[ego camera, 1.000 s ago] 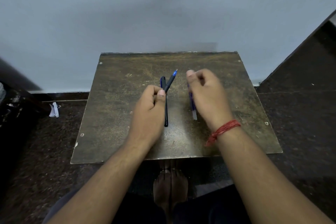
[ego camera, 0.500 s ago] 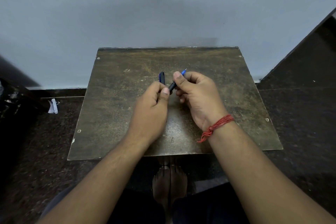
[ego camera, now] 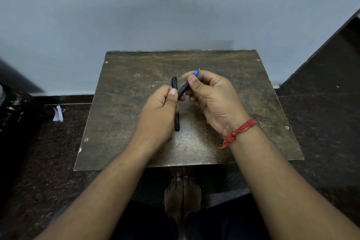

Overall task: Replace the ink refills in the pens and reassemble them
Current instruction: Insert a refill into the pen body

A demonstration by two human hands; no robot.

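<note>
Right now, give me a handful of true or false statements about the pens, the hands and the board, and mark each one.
1. The right hand pinches the blue-tipped dark pen section. True.
2. The left hand lies flat and holds nothing. False: its fingers curl round the long black pen barrel.
3. The red thread bracelet is on the left wrist. False: it is on the right wrist.
4. Both hands are above the worn brown board. True.
5. The blue tip points toward the person. False: it points away, toward the wall.

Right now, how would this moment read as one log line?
left hand: grips black pen | right hand: pinches blue-tipped pen | table: under both
</note>
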